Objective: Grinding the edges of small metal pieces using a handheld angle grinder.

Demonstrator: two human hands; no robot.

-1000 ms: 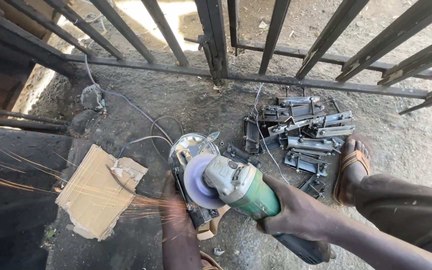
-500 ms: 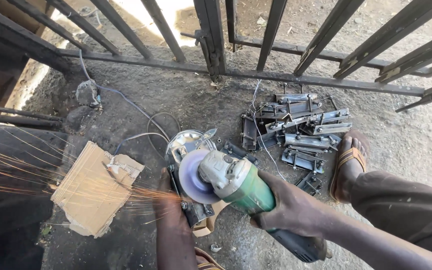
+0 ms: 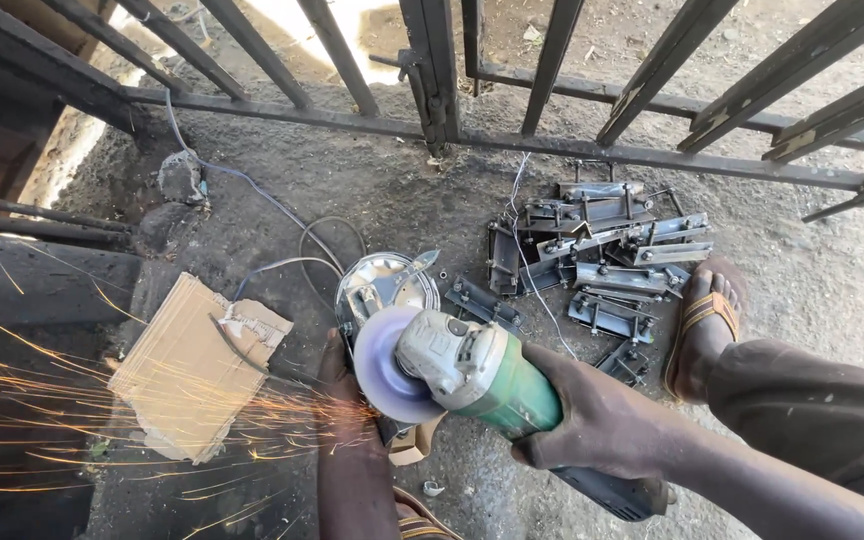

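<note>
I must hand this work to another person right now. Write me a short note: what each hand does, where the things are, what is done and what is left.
Right hand: gripping the green angle grinder by its body, disc spinning.
Left hand: low beside the disc, steadying a small metal piece on the ground; its grip is mostly hidden.
Sparks fly left across the cardboard sheet.
A round metal part lies just behind the disc. A pile of metal brackets sits by the sandalled foot, near the gate.
Done: cannot tell which brackets are ground.
Left: the piece under the disc is in mid-grind.
</note>
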